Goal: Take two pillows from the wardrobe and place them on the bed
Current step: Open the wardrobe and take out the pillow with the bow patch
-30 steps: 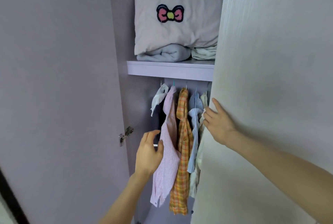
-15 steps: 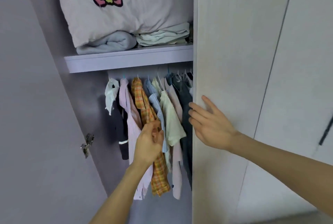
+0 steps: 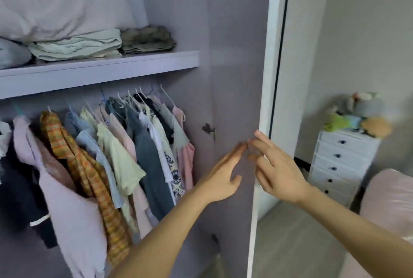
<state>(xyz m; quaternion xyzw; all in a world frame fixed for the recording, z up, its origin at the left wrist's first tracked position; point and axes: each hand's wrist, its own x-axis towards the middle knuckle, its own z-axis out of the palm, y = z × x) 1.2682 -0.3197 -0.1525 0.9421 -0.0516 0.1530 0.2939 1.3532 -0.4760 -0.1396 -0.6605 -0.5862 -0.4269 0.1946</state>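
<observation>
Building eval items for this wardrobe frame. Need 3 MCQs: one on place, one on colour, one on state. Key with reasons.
1. Where does the pillow lie?
A. on the wardrobe's upper shelf
B. on the white drawer chest
C. on the floor

2. What colour is the plaid shirt on the rail?
A. black and white
B. orange and yellow
C. blue and red

3. What are the hands holding?
A. a pillow each
B. a hanger between them
C. nothing

Key:
1 A, the pillow rests on folded linens on the shelf above the hanging clothes.
2 B, its checks are orange and yellow.
3 C, the left hand and right hand are open and empty, at the edge of the open right door.
</observation>
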